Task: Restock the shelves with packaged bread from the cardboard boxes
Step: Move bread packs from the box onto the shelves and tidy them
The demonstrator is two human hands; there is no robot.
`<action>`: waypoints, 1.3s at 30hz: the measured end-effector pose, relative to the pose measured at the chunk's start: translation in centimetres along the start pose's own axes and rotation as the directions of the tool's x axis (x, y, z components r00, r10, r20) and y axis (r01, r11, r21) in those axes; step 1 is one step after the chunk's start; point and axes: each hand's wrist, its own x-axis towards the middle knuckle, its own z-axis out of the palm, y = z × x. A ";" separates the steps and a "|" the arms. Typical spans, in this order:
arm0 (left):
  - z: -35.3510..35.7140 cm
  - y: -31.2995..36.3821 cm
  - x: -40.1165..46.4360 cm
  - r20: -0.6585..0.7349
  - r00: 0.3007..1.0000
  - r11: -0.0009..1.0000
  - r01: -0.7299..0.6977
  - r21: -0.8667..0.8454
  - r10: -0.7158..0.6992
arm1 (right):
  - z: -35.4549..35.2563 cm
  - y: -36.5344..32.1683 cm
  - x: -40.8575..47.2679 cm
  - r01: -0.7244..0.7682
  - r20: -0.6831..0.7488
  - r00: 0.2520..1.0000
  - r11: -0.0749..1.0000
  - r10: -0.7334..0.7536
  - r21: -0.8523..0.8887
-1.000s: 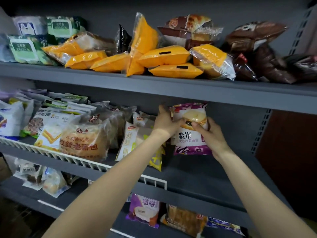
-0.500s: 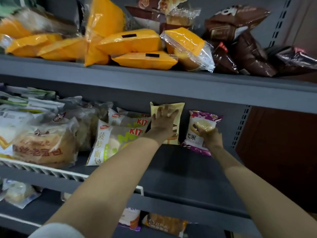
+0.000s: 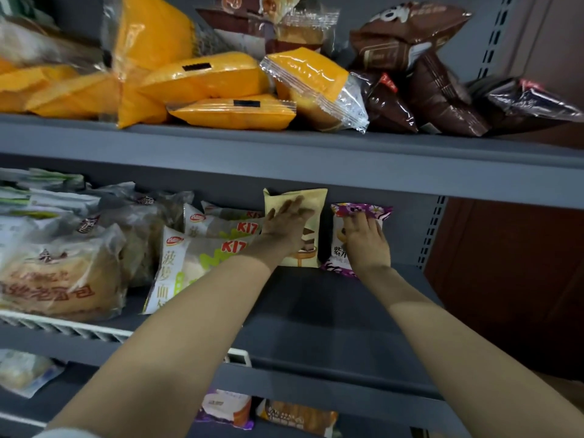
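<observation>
A pale yellow bread pack (image 3: 316,210) stands upright against the back wall of the grey middle shelf (image 3: 331,317). My left hand (image 3: 286,226) lies flat on its front, fingers spread. Just to its right a purple flowered bread pack (image 3: 360,210) also leans upright against the back wall. My right hand (image 3: 366,241) presses on its front, fingers on its upper part, covering most of the label. No cardboard box is in view.
White KI7 packs (image 3: 202,257) and clear-wrapped loaves (image 3: 60,273) fill the middle shelf's left side behind a white wire rail (image 3: 63,327). Orange packs (image 3: 205,77) and brown packs (image 3: 439,99) crowd the top shelf. More packs (image 3: 227,409) lie on the lower shelf.
The purple pack went from both hands at the shelf front to standing at the back wall. My left hand shifted onto the yellow pack. My right hand slid up the purple pack's front.
</observation>
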 end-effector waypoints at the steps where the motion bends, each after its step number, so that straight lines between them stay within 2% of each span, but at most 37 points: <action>1: -0.3 0.0 -0.4 -0.020 1.000 1.000 0.002 0.023 -0.002 | -0.4 -0.1 -0.2 -0.004 0.024 1.000 1.000 0.004 0.018; 4: -1.6 0.0 -2.1 -0.134 0.991 1.000 0.006 -0.006 -0.006 | -2.4 -1.3 -0.7 -0.003 0.097 0.995 0.987 -0.013 0.159; 8: -4.1 -1.5 -5.9 -0.318 0.948 0.992 -0.005 -0.123 -0.035 | -5.7 -5.2 -2.0 0.070 -0.033 0.998 0.898 -0.062 0.433; 10: -5.1 -3.0 -8.2 -0.341 0.934 0.975 0.031 -0.221 -0.107 | -7.6 -8.1 -2.8 0.083 -0.059 0.996 0.852 -0.061 0.518; 13: -5.9 -6.4 -12.7 -0.356 0.900 0.930 0.123 -0.348 -0.252 | -9.7 -13.6 -4.2 0.101 -0.021 0.994 0.800 -0.110 0.591; 17: -6.4 -13.1 -19.9 -0.394 0.839 0.901 0.230 -0.368 -0.375 | -10.9 -22.3 -6.4 0.177 -0.008 0.973 0.720 -0.231 0.671; 23: -6.3 -26.4 -31.7 -0.261 0.836 0.817 0.323 -0.478 -0.483 | -10.8 -38.3 -10.7 0.247 0.006 0.921 0.598 -0.389 0.762; 29: -4.1 -40.6 -43.1 -0.097 0.785 0.704 0.484 -0.520 -0.612 | -8.6 -55.0 -15.6 0.222 0.167 0.833 0.596 -0.527 0.772; 36: 1.4 -54.8 -51.9 0.090 0.655 0.534 0.681 -0.501 -0.750 | -1.4 -71.5 -19.8 0.165 0.375 0.687 0.636 -0.622 0.754; 39: 4.3 -60.0 -53.9 0.128 0.596 0.486 0.744 -0.459 -0.793 | 2.4 -77.4 -20.7 0.155 0.446 0.611 0.651 -0.654 0.743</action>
